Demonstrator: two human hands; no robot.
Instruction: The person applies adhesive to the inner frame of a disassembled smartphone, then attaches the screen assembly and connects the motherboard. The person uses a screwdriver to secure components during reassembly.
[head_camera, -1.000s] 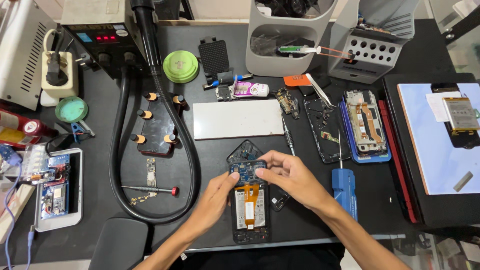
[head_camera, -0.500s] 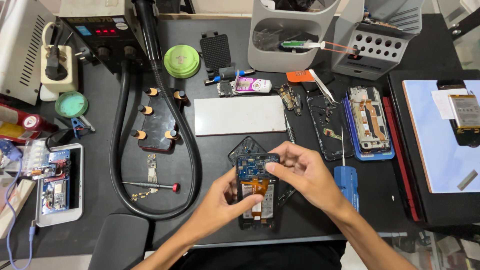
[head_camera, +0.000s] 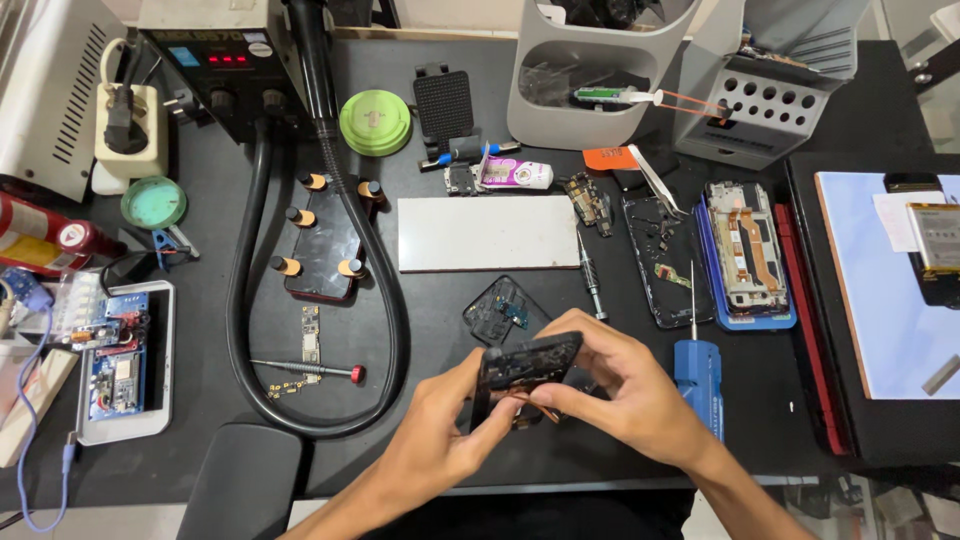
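Both hands close on a dark phone frame (head_camera: 527, 363), lifted off the worktop (head_camera: 440, 150) and tilted so its long edge faces up. Left hand (head_camera: 450, 420) cups it from below and the left, fingers curled under the lower end; right hand (head_camera: 625, 395) pinches the upper edge between thumb and fingertips (head_camera: 560, 330). An orange flex strip shows at the bottom of the frame, between the palms.

It looks light and thin, stiff enough to hold by the rim yet easy to bend or crack if twisted. The smooth sides could slip, and the open inner face carries small parts and the soft flex that would not stand pressing. The edges and corners seem the safest places to grip, as both hands do now, keeping fingers off the flex.

Just beyond the fingertips lies a small dark cover (head_camera: 497, 308), and further off a white tile (head_camera: 487, 232). Beside the right hand stands a blue screwdriver (head_camera: 698, 368); past it, well apart, an opened phone (head_camera: 745, 250) on a blue mat. Left of the left hand lie a thin red-tipped tool (head_camera: 305, 369) and a thick black hose (head_camera: 390, 300).
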